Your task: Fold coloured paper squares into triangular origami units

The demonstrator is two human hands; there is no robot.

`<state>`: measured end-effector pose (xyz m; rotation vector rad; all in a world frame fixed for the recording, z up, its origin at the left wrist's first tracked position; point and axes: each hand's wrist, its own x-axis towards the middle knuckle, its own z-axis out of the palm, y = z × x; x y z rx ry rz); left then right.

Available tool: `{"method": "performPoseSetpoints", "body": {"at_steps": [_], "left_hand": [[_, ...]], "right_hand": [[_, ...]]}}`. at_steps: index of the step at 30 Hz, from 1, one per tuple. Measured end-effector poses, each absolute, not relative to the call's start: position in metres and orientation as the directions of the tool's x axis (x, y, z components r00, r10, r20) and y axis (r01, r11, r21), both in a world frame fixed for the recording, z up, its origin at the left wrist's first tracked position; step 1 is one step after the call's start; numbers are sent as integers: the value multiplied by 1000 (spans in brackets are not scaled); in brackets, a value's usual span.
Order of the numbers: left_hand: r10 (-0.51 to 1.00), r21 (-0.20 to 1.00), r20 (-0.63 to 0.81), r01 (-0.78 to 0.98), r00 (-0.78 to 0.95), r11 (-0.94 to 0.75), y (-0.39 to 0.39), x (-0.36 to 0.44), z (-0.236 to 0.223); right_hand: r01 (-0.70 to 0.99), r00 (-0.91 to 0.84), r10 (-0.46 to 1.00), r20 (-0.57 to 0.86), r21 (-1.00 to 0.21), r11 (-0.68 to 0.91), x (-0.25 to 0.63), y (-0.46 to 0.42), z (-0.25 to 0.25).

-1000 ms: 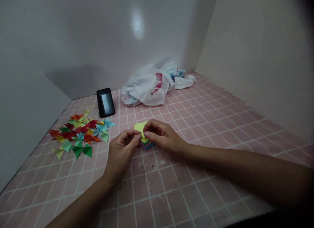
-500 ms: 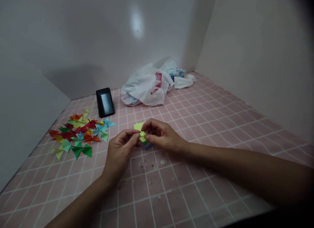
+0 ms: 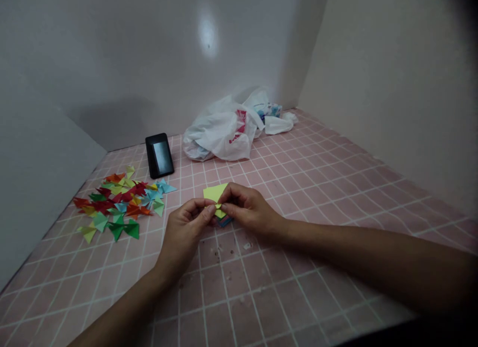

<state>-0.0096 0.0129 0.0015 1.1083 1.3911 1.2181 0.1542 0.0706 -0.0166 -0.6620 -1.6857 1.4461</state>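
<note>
A small folded piece of yellow paper (image 3: 218, 206) is pinched between both hands, above a stack of coloured square paper sheets (image 3: 213, 191). My left hand (image 3: 186, 220) grips its left side between thumb and forefinger. From the right, my right hand (image 3: 249, 207) pinches the other side with thumb and fingertips. The top sheet of the stack is yellow, and blue and green edges show lower down. My fingers hide most of the folded piece. Left of my hands lies a pile of folded paper figures (image 3: 123, 200) in red, orange, yellow, green and light blue.
A black device with a screen (image 3: 160, 156) leans behind the paper pile. White plastic bags (image 3: 224, 130) lie crumpled against the back wall. Small scraps (image 3: 247, 246) are on the pink tiled-pattern surface (image 3: 298, 267) in front of the stack. Walls stand left, behind and right.
The folded yellow paper now shows as a narrower shape between my fingertips. My right hand has shifted slightly, and more of the stack's top yellow sheet is visible.
</note>
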Motion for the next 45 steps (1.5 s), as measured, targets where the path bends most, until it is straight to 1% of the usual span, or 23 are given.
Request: {"method": "performPoseSetpoints", "body": {"at_steps": [7, 12, 18, 21, 25, 29, 33, 42, 45], "left_hand": [[986, 993, -107, 29, -128, 111, 11, -10, 1], [983, 991, -128, 33, -129, 133, 11, -9, 2], [983, 989, -145, 19, -111, 148, 12, -9, 3], [981, 989, -148, 3, -127, 150, 12, -10, 2], [980, 991, -131, 13, -148, 134, 12, -9, 1], [982, 992, -120, 21, -144, 124, 12, -9, 2], [983, 992, -111, 35, -146, 117, 11, -10, 2], [983, 996, -47, 61, -175, 59, 11, -8, 4], [983, 995, -47, 83, -180, 63, 11, -7, 5]], "right_hand": [[-122, -546, 797, 258, -966, 229, 153, 72, -16], [-50, -549, 791, 269, -956, 290, 155, 72, -11], [39, -532, 783, 322, -915, 402, 157, 71, -11], [8, -526, 792, 308, -930, 367, 157, 70, -11], [-72, -545, 805, 235, -969, 234, 156, 73, -11], [-66, -564, 810, 161, -987, 150, 155, 75, -14], [-53, -562, 815, 141, -989, 134, 154, 75, -15], [-55, -564, 814, 141, -990, 133, 154, 75, -15], [-47, -555, 818, 153, -987, 153, 154, 75, -15]]}}
